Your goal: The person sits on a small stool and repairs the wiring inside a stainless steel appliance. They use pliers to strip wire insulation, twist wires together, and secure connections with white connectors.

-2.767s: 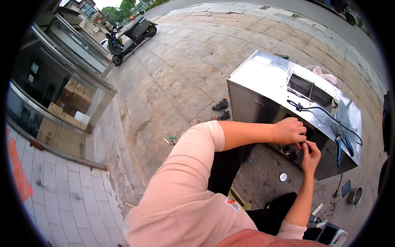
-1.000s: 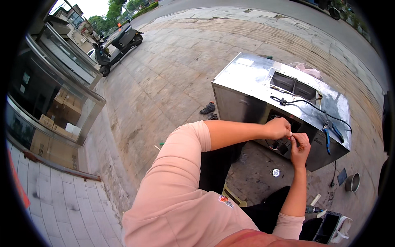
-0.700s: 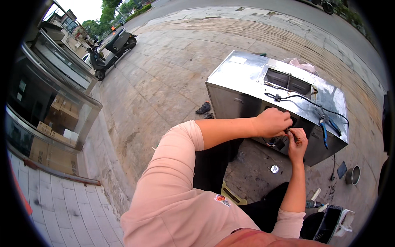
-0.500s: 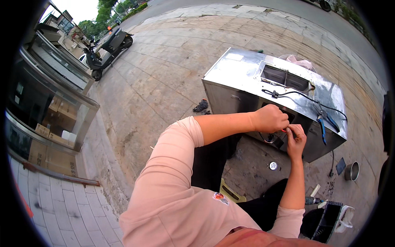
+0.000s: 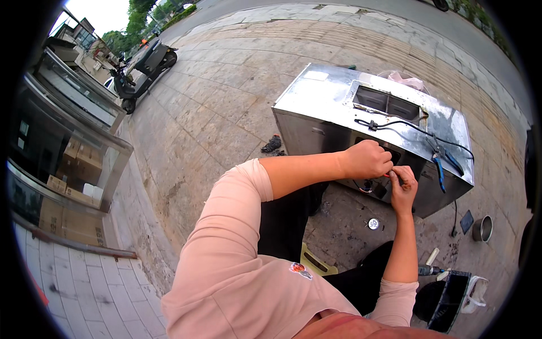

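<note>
At steel cabinet (image 5: 333, 107) front | left hand (image 5: 367, 160) fisted | right hand (image 5: 403, 183) pinching small part

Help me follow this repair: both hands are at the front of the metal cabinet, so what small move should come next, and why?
Probably hold steady and keep working the small red-tipped part pinched between both hands. The left hand and right hand meet at the dark opening in the steel cabinet, and the blue pliers lie unused on top; what the part is cannot be told.

Silver cabinet (image 5: 333, 96); blue pliers (image 5: 439, 169).
</note>
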